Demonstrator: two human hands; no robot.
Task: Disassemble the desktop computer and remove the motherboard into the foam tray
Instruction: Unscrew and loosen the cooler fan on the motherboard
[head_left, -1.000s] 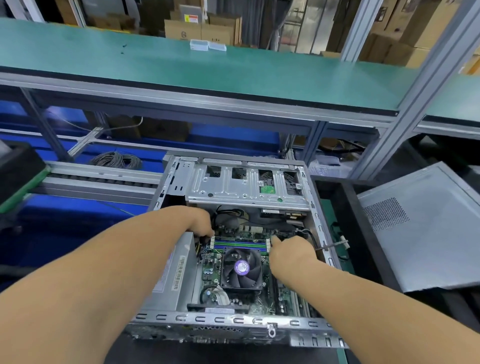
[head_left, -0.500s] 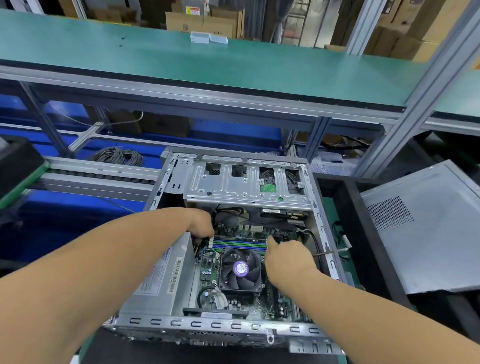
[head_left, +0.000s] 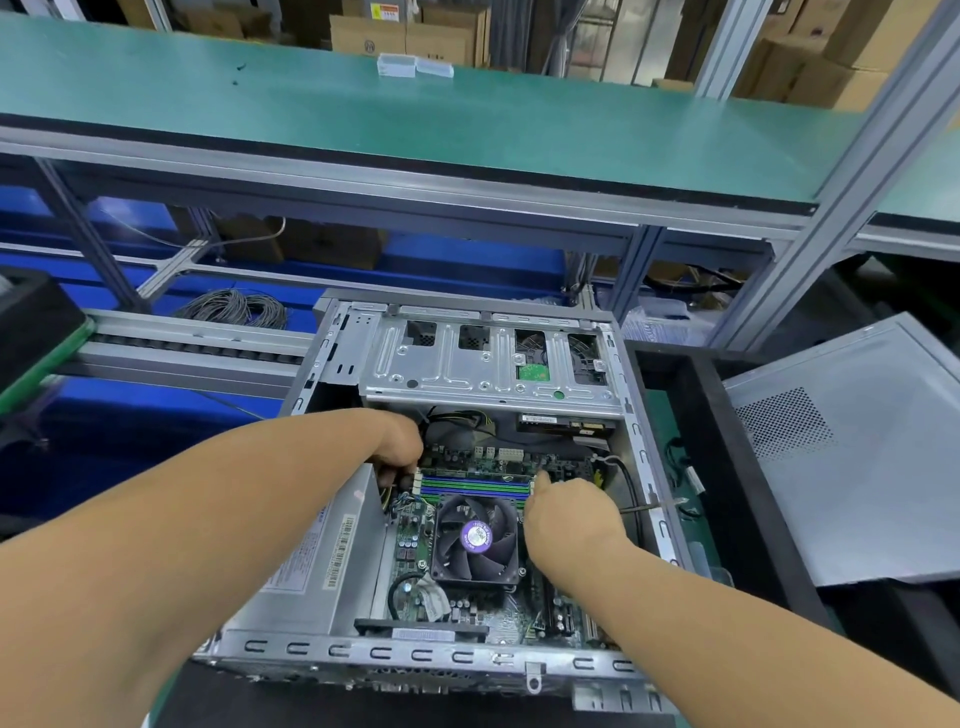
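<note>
The open desktop case (head_left: 415, 654) lies on its side in front of me. Inside it, the green motherboard (head_left: 410, 545) carries a black CPU fan (head_left: 475, 538) and green and blue memory slots (head_left: 475, 488). My left hand (head_left: 400, 452) is at the left end of the slots, fingers curled round a dark cable connector (head_left: 388, 475) with yellow wires. My right hand (head_left: 566, 514) grips a screwdriver whose shaft (head_left: 652, 506) sticks out to the right. Its thumb points at the right end of the slots.
A grey power supply (head_left: 322, 561) fills the case's left side and a metal drive cage (head_left: 467, 364) its far end. A black tray (head_left: 727, 441) stands right of the case, with the removed side panel (head_left: 857, 457) beyond. A black foam block (head_left: 31, 322) is at far left.
Both hands stay at the ends of the memory slots. The view has shifted slightly.
</note>
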